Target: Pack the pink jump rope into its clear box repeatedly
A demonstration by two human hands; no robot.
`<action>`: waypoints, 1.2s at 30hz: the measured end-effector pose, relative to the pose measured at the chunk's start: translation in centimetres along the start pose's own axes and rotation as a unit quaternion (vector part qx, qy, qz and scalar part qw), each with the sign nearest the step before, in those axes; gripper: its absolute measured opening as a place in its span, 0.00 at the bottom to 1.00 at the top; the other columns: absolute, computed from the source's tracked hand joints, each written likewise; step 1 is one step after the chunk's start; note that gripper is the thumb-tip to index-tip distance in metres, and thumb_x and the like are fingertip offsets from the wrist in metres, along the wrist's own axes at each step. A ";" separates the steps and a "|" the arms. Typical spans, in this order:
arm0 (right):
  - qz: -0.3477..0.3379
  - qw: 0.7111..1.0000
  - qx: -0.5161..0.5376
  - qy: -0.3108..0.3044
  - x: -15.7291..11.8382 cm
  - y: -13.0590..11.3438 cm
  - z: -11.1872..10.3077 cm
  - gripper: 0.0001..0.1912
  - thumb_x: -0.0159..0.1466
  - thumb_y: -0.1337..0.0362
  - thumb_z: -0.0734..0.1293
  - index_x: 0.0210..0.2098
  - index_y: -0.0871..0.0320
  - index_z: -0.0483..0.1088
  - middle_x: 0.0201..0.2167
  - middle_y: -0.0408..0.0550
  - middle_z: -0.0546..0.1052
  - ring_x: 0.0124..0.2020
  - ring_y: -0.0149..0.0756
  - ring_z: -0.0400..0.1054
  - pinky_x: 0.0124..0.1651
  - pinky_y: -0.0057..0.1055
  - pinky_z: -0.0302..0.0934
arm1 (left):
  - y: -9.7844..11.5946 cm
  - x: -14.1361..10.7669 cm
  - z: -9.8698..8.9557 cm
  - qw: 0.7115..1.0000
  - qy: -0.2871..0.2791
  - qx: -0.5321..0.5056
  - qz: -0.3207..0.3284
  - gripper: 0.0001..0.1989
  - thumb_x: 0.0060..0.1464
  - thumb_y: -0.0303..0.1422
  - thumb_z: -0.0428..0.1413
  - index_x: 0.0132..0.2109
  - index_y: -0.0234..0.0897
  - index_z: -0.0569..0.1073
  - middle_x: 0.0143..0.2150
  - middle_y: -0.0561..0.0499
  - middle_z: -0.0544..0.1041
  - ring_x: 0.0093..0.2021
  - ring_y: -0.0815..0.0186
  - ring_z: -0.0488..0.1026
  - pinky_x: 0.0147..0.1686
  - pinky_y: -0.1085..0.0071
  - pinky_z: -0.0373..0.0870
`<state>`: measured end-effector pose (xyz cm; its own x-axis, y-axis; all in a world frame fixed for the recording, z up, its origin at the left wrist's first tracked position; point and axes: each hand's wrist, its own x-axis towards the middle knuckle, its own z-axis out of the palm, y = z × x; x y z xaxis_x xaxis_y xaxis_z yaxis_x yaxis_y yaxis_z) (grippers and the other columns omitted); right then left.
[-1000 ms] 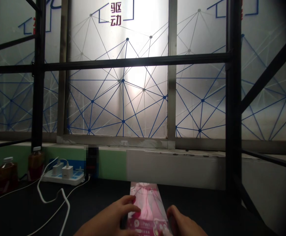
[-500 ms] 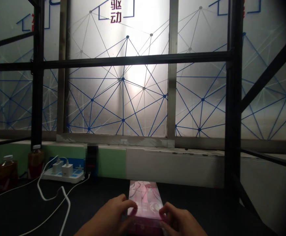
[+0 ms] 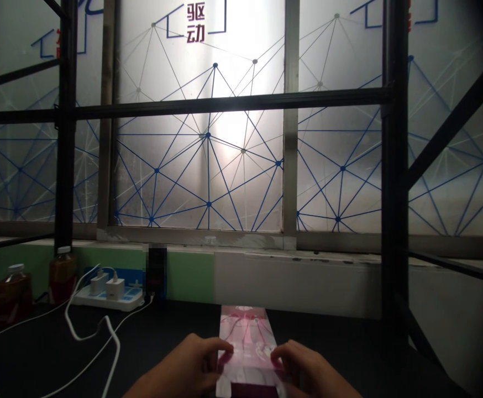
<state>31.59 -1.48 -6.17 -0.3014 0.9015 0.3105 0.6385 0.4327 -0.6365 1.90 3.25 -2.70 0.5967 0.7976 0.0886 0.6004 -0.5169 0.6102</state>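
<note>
A flat pink printed package (image 3: 245, 331) with an illustrated cover lies lengthwise on the black table (image 3: 175, 315), running away from me. My left hand (image 3: 183, 362) grips its left edge, with the fingertips resting on the cover. My right hand (image 3: 303, 370) holds the opposite edge in the same way. Between my hands, the near end of the package shows a glossy, clear-looking flap (image 3: 245, 376) with a darker pink band below it. The lowest part of the package runs out of view.
To the left stand a white power strip (image 3: 104, 297) with white chargers and two bottles of amber liquid (image 3: 63, 282). White cables (image 3: 111, 354) loop across the table. A black metal frame upright (image 3: 394, 166) rises at the right, before a frosted window.
My hands have closed in on the package from both sides. The lettered near end seen a second ago has given way to a glossy flap.
</note>
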 end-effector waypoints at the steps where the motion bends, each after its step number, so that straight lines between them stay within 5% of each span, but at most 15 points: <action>1: -0.011 1.000 -0.012 0.010 0.1 0.1 0.2 0.15 0.57 0.71 0.67 0.44 0.54 0.75 0.39 0.44 0.76 0.38 0.38 0.72 0.43 0.30 0.64 | 0.2 0.0 0.1 1.000 0.006 0.010 0.001 0.22 0.53 0.32 0.63 0.56 0.43 0.78 0.36 0.54 0.80 0.34 0.64 0.76 0.32 0.76 0.65; 6: -0.049 0.998 -0.040 0.009 0.5 0.6 0.8 0.16 0.58 0.74 0.66 0.45 0.54 0.71 0.47 0.47 0.70 0.41 0.36 0.71 0.44 0.30 0.66 | 0.5 0.4 0.4 0.992 0.032 0.110 0.043 0.15 0.57 0.33 0.64 0.52 0.46 0.79 0.35 0.55 0.79 0.34 0.63 0.76 0.35 0.74 0.64; 12: -0.088 0.991 -0.099 0.018 0.6 0.7 1.1 0.14 0.61 0.76 0.64 0.44 0.54 0.67 0.53 0.51 0.70 0.42 0.38 0.73 0.41 0.29 0.67 | -0.3 0.8 0.8 0.980 0.062 0.162 0.102 0.16 0.56 0.27 0.65 0.50 0.46 0.75 0.58 0.50 0.71 0.49 0.58 0.75 0.47 0.71 0.67; 20: -0.109 0.985 -0.136 -0.019 0.7 0.4 1.0 0.11 0.63 0.76 0.63 0.42 0.54 0.67 0.50 0.51 0.72 0.42 0.39 0.75 0.44 0.30 0.68 | 0.5 0.1 -0.1 0.980 0.008 0.151 0.126 0.15 0.55 0.25 0.63 0.48 0.44 0.71 0.56 0.54 0.72 0.48 0.61 0.75 0.46 0.72 0.68; 25: -0.102 0.988 -0.110 -0.024 0.8 0.9 1.3 0.17 0.57 0.78 0.67 0.42 0.55 0.68 0.48 0.50 0.72 0.40 0.37 0.74 0.43 0.29 0.68 | 0.4 0.1 0.2 0.982 0.010 0.151 0.113 0.16 0.55 0.25 0.63 0.48 0.45 0.70 0.57 0.54 0.71 0.48 0.62 0.75 0.45 0.73 0.68; 29: -0.134 0.981 -0.138 -0.001 0.7 1.6 1.7 0.13 0.61 0.77 0.64 0.40 0.54 0.68 0.48 0.49 0.73 0.39 0.36 0.75 0.42 0.28 0.69 | 0.6 0.2 0.5 0.977 0.015 0.176 0.122 0.11 0.58 0.23 0.58 0.45 0.43 0.70 0.57 0.53 0.71 0.47 0.63 0.75 0.43 0.74 0.68; 36: -0.158 0.965 -0.205 -0.031 0.5 0.7 1.3 0.17 0.64 0.77 0.60 0.44 0.54 0.74 0.51 0.57 0.73 0.42 0.43 0.77 0.39 0.31 0.71 | 1.8 -0.9 -0.1 0.975 -0.007 0.164 0.146 0.17 0.54 0.17 0.52 0.45 0.43 0.73 0.60 0.52 0.69 0.48 0.63 0.76 0.46 0.73 0.71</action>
<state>30.95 -0.73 -7.39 -0.5605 0.7295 0.3920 0.7308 0.6584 -0.1801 2.46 1.64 -1.60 0.7741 0.5977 0.2086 0.5401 -0.7954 0.2749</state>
